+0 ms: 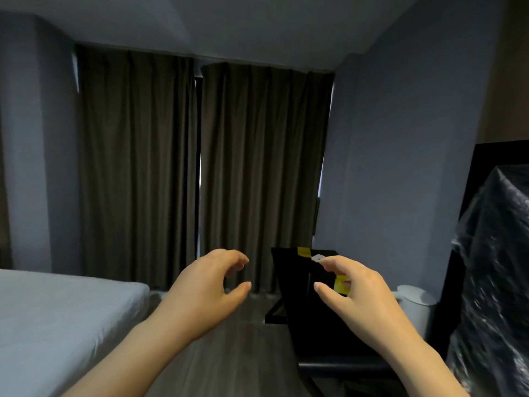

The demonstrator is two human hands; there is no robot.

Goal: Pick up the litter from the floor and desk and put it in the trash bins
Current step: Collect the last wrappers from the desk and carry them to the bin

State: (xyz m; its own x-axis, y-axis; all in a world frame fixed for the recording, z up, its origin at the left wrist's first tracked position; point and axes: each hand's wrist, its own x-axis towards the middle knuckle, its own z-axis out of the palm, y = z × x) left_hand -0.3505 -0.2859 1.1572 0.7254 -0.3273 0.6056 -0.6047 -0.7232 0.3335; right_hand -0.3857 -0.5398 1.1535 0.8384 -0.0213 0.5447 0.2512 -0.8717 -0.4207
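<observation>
– Dim bedroom: dark curtains across the far wall, a bed on the left, wood floor down the middle. Where is the litter?

– Ahead and to the right. Beyond the black chair, on the dark counter, lie a yellow scrap and a crumpled white scrap, just beside each other.

– And the hands?

– Both are raised in front of the person. The left hand has its fingers loosely curled around nothing. The right hand is curled too, thumb apart, with its fingertips near the white scrap in the picture.

– Is it holding anything?

– I cannot tell. A second yellow piece shows at its fingers, but it may be in the grip or on the counter behind the hand.

– So which hand should take the counter litter?

– The right, I'd judge. The scraps lie on its side, while the left hand is well apart from them, over the open floor. The scraps are too small to give a long axis, so a pinch from above should do.

– And the bin?

– A white bin stands low on the right, past the chair, near the wall. That is the right hand's side too, so the drop looks like a short swing rightward and down.

– Any floor litter?

– None that I can make out in this light.
</observation>
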